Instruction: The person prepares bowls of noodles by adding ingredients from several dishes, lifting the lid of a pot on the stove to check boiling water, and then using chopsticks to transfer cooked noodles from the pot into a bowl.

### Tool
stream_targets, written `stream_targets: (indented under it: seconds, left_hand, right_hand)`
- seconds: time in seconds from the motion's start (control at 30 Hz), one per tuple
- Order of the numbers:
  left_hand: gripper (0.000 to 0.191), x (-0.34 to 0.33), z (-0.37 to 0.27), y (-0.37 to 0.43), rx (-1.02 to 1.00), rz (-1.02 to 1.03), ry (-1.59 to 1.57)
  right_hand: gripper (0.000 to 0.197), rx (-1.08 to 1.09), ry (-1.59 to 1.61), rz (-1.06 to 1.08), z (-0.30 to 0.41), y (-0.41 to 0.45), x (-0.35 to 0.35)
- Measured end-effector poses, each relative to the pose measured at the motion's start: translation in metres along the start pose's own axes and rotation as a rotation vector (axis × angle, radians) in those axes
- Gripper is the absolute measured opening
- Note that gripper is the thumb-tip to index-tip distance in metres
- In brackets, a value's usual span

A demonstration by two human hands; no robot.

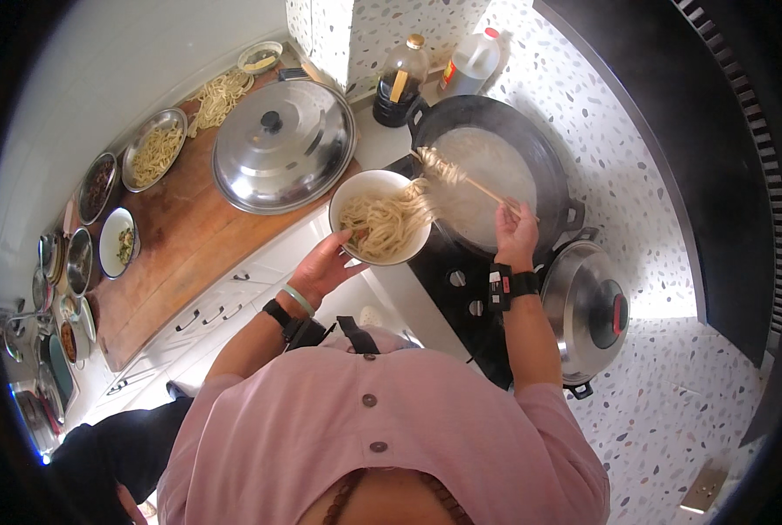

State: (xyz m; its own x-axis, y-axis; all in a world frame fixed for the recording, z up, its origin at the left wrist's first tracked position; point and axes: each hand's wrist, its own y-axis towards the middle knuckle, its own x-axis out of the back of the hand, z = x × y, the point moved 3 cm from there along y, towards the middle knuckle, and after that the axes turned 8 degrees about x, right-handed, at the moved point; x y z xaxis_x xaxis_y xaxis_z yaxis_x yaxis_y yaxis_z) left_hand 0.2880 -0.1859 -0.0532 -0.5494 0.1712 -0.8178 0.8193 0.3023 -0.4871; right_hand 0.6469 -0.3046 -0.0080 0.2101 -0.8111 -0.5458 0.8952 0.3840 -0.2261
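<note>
My left hand [328,262] grips the rim and side of a white bowl [343,190] filled with noodles [381,223]. In my right hand [517,226] are wooden chopsticks [487,189], with a bundle of noodles [440,164] draped over their far part. Some strands hang from the chopsticks to the bowl's right rim. Beneath the chopsticks, a large black wok [548,144] of cloudy, steaming liquid [489,151] stands on the black gas stove [430,262]. The bowl is held beside the wok's near left edge.
A large steel lid [279,151] lies on the wooden counter [174,243], near plates of raw noodles [158,154] and another bowl [112,239]. Two bottles, one dark [397,85] and one pale [473,62], stand behind the wok. A lidded pot [578,315] is at right. A person in black [125,453] is at lower left.
</note>
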Motion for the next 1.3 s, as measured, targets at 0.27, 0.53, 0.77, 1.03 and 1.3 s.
stream_targets:
  seconds: [0.27,0.53,0.77,1.03,1.3]
  left_hand:
    - [0.055,0.002,-0.001,0.001,0.013,0.014,0.040]
    - [0.052,0.000,0.002,-0.003,0.038,0.044,0.070]
    - [0.046,0.002,0.004,-0.006,0.058,0.036,0.048]
    - [0.054,0.012,0.009,-0.002,0.068,0.061,0.035]
    - [0.054,0.011,0.014,-0.003,0.042,0.022,-0.009]
  right_hand:
    - [0.032,0.042,-0.039,-0.011,0.013,-0.060,-0.005]
    - [0.031,0.081,-0.136,0.134,0.023,-0.126,-0.023]
    - [0.030,0.202,-0.187,0.285,0.002,-0.177,-0.040]
    - [0.027,0.342,-0.700,0.637,0.030,-0.234,-0.077]
    - [0.026,0.528,-0.784,0.501,0.125,-0.184,-0.057]
